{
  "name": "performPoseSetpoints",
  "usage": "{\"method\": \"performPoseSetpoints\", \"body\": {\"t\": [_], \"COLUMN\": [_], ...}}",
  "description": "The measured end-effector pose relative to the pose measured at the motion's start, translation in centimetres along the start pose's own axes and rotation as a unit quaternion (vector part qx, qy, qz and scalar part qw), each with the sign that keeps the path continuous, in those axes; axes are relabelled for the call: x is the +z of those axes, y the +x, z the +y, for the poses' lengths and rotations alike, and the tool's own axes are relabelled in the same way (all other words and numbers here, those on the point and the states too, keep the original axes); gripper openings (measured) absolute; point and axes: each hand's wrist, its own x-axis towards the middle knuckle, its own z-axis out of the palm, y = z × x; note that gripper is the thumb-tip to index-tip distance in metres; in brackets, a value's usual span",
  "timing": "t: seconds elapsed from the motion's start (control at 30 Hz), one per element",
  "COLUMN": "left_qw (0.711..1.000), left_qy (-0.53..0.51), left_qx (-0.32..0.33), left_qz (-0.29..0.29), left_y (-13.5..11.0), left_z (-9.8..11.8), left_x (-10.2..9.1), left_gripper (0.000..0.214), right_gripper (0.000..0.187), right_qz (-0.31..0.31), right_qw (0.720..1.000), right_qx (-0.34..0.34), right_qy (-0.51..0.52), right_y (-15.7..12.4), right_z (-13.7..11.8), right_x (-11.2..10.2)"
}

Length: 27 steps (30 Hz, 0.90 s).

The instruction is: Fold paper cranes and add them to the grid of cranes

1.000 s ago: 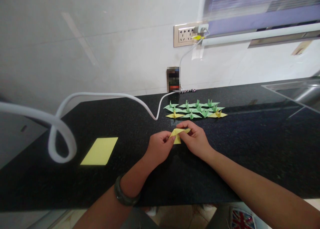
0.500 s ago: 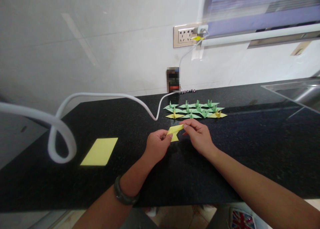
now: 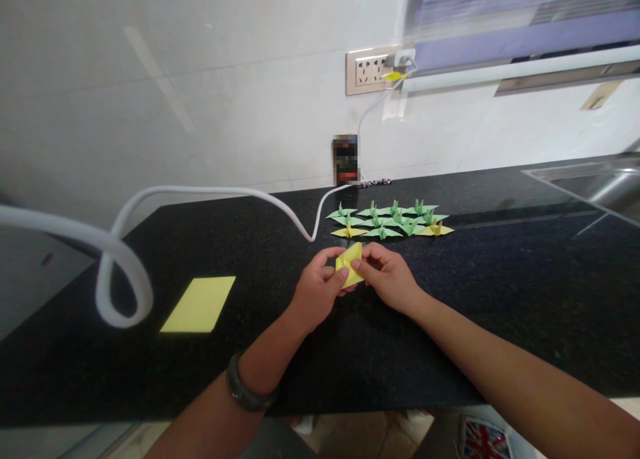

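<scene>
Between both hands, above the black countertop (image 3: pixel 150 372), is a small folded piece of yellow paper (image 3: pixel 353 262). My left hand (image 3: pixel 317 287) pinches its left side, with the thumb pressed on the front face. On the right side, my right hand (image 3: pixel 393 277) grips the paper with its thumb on the front too; its other fingers are partly hidden behind. Just beyond the hands stand rows of several green paper cranes (image 3: pixel 397 219), with a yellow paper crane (image 3: pixel 349 231) at the front left and another yellow crane (image 3: pixel 436 229) at the front right.
Flat yellow sheets (image 3: pixel 199 305) lie to the left on the counter. A thick white cable (image 3: pixel 215 191) loops in from the left toward a pixelated upright device (image 3: pixel 346 159) against the wall. A wall socket (image 3: pixel 370 72) is above, and a metal sink (image 3: pixel 600 182) is at the right.
The yellow paper has turned and opened into a wider, pointed face. My right hand has shifted left and lower, so both thumbs now press close together on the paper.
</scene>
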Motion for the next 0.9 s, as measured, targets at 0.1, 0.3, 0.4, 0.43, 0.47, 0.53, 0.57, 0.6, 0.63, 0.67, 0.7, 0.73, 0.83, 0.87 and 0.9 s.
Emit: {"method": "performPoseSetpoints", "body": {"t": [0.1, 0.3, 0.4, 0.43, 0.47, 0.53, 0.57, 0.6, 0.63, 0.67, 0.7, 0.73, 0.83, 0.87, 0.9], "left_qw": [0.999, 0.998, 0.998, 0.998, 0.998, 0.997, 0.995, 0.994, 0.992, 0.990, 0.988, 0.986, 0.984, 0.984, 0.985], "left_qy": [0.014, 0.004, -0.013, -0.024, -0.038, -0.069, -0.083, -0.096, -0.110, -0.124, -0.138, -0.149, -0.161, -0.159, -0.157], "left_qx": [0.004, -0.034, -0.038, -0.038, -0.039, -0.044, -0.047, -0.052, -0.057, -0.062, -0.068, -0.072, -0.076, -0.072, -0.068], "left_qz": [0.036, 0.047, 0.040, 0.035, 0.029, 0.016, 0.012, 0.007, 0.002, -0.003, -0.009, -0.015, -0.020, -0.015, -0.009], "left_y": [0.12, 0.17, 0.09, 0.08, 0.08, 0.11, 0.14, 0.16, 0.18, 0.18, 0.18, 0.18, 0.17, 0.19, 0.21], "left_z": [-0.14, -0.19, -0.12, -0.10, -0.09, -0.07, -0.06, -0.04, -0.01, 0.02, 0.05, 0.08, 0.07, 0.01, -0.07], "left_x": [-0.22, -0.39, -0.37, -0.37, -0.38, -0.41, -0.43, -0.44, -0.46, -0.47, -0.47, -0.46, -0.38, -0.34, -0.30], "left_gripper": [0.032, 0.033, 0.035, 0.035, 0.036, 0.037, 0.038, 0.038, 0.037, 0.036, 0.035, 0.034, 0.031, 0.030, 0.029], "right_gripper": [0.011, 0.012, 0.013, 0.014, 0.015, 0.018, 0.019, 0.020, 0.020, 0.020, 0.020, 0.020, 0.020, 0.020, 0.020], "right_qz": [-0.013, -0.017, -0.018, -0.019, -0.020, -0.023, -0.023, -0.020, -0.017, -0.014, -0.012, -0.009, -0.003, -0.001, -0.002], "right_qw": [1.000, 0.999, 0.999, 0.999, 0.999, 0.999, 0.999, 0.999, 0.999, 0.999, 0.999, 0.999, 0.999, 0.999, 1.000], "right_qx": [-0.011, -0.022, -0.032, -0.034, -0.036, -0.039, -0.039, -0.040, -0.040, -0.041, -0.041, -0.040, -0.034, -0.031, -0.029], "right_qy": [-0.011, -0.029, -0.036, -0.036, -0.034, -0.029, -0.027, -0.024, -0.022, -0.019, -0.015, -0.011, 0.001, 0.005, 0.008], "right_y": [0.06, 0.22, 0.23, 0.22, 0.22, 0.21, 0.21, 0.21, 0.20, 0.20, 0.18, 0.17, 0.10, 0.06, 0.03], "right_z": [-0.27, -0.56, -0.52, -0.50, -0.47, -0.42, -0.40, -0.37, -0.36, -0.35, -0.34, -0.35, -0.44, -0.48, -0.53], "right_x": [-0.21, -0.41, -0.47, -0.48, -0.49, -0.49, -0.48, -0.46, -0.44, -0.41, -0.38, -0.35, -0.22, -0.18, -0.13]}}
